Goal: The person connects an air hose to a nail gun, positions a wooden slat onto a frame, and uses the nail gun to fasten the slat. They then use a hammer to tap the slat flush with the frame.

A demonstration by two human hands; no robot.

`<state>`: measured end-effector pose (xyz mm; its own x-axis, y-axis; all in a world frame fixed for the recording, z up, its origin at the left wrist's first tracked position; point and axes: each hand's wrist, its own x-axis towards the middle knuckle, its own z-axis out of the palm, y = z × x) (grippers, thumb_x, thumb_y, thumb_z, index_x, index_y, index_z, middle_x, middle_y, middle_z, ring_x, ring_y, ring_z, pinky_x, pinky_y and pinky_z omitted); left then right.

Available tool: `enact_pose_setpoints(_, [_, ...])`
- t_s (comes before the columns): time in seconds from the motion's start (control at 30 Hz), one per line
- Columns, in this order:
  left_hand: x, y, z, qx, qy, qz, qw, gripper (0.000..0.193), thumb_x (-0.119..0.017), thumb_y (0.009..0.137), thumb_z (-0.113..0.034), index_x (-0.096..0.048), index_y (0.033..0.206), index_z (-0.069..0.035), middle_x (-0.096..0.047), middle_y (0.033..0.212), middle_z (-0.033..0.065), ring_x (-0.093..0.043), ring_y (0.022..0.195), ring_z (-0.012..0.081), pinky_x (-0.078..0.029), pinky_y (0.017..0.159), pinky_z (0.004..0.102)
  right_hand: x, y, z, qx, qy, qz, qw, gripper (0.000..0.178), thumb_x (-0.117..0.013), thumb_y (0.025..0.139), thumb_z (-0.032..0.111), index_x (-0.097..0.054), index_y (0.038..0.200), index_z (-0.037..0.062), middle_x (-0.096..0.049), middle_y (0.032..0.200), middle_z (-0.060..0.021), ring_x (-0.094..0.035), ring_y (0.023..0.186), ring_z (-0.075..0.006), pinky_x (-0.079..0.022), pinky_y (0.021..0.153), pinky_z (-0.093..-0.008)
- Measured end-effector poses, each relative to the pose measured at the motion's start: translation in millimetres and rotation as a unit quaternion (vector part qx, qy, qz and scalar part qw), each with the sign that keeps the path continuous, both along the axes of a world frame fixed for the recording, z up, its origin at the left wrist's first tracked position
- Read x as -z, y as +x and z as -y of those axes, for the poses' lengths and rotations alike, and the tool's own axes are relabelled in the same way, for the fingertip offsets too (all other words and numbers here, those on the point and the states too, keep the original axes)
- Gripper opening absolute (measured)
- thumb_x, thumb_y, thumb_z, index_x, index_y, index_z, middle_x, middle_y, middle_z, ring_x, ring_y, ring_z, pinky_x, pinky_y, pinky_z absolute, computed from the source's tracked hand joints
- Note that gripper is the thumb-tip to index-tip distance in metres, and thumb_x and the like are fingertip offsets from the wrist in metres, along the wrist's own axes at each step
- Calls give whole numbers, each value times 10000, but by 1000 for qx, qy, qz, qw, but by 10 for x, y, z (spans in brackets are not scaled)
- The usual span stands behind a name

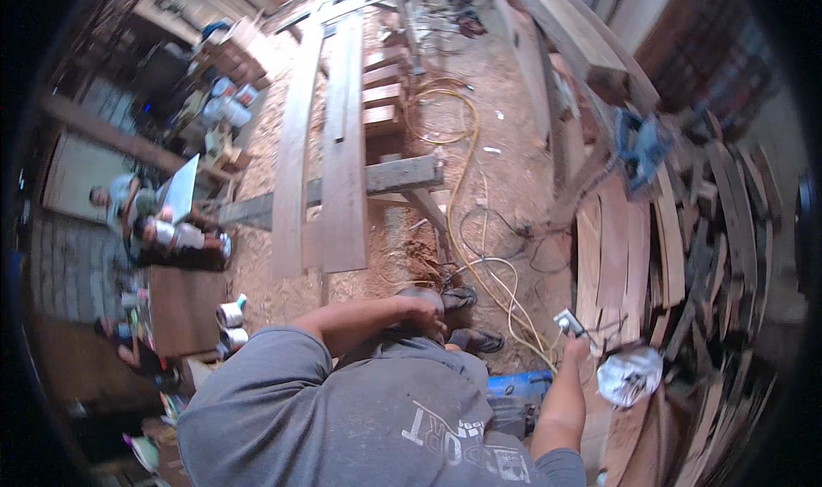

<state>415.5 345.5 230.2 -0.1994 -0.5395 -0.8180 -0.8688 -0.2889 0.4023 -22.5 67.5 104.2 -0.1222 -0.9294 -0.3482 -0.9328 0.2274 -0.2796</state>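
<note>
1. In the head view, low at right: right hand (578,346) at the near end of a small white block (567,321), fingers bent toward it; cannot tell how far closed the grip, or whether on the block itself or on something attached.
2. Near the middle: left hand (432,320) low in front of the body, close to a sandal (479,341); cannot tell the grip or any contents.
3. Just right of the white block: a dark cable (610,326), and below that a crumpled silvery bundle (629,376).
4. Left of the right forearm: a blue object (521,384), partly hidden by clothing.
5. Running up the floor (527,179): a yellow hose (468,166), looped near the top.
6. Farther off: long planks (345,179) laid across a wooden beam (402,175).
7. At upper right, near stacked wood: a blue power tool (642,151), blurred.
</note>
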Motion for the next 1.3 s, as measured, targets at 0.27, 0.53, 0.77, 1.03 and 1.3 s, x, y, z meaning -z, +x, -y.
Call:
enact_pose_setpoints(0.27, [-1650, -257, 188, -173, 174, -103, 964, 972, -389, 976, -867, -658, 1460, -68, -610, 1523, 199, -527, 1435, 388, -374, 1204, 474, -121, 329, 34, -147, 78, -11, 986, 440, -818, 858, 369, -788, 1132, 27, -787, 1094, -233, -757, 1042, -400, -593, 915, -484])
enact_pose_setpoints(0.53, [-1327, -337, 445, -116, 28, -161, 980, 738, -529, 1059, -662, -634, 1471, -59, -680, 1416, 213, -633, 1317, 343, -467, 1119, 459, -509, 653, -2094, -308, 269, 452, 793, 506, -706, 1022, 447, -736, 1347, 60, -770, 1266, -185, -719, 1202, -295, -536, 1047, -423])
enact_pose_setpoints(0.77, [-915, -183, 1094, 131, -79, -198, 968, 689, -497, 1072, -627, -646, 1424, -53, -646, 1448, 245, -602, 1334, 437, -464, 1122, 508, -933, -23, -2514, -196, 367, 379, 827, 640, -507, 1092, 559, -652, 1447, 48, -711, 1358, -129, -662, 1221, -268, -494, 1082, -414])
enact_pose_setpoints(1.03, [-599, -667, 1857, 254, -162, -183, 936, 797, -564, 1012, -658, -566, 1519, -43, -601, 1507, 248, -581, 1388, 411, -445, 1177, 476, -2021, 695, -2505, -36, 310, 527, 791, 723, -425, 1125, 611, -476, 1609, 75, -537, 1601, -117, -495, 1439, -265, -355, 1230, -384])
enact_pose_setpoints(1.3, [-901, -966, 2060, 383, -48, -109, 916, 763, -666, 996, -570, -557, 1540, -45, -637, 1483, 225, -618, 1372, 366, -477, 1151, 436, -2567, 969, -3986, 266, 180, 458, 829, 810, -502, 1034, 735, -539, 1586, 142, -486, 1662, -132, -422, 1542, -329, -317, 1267, -427])
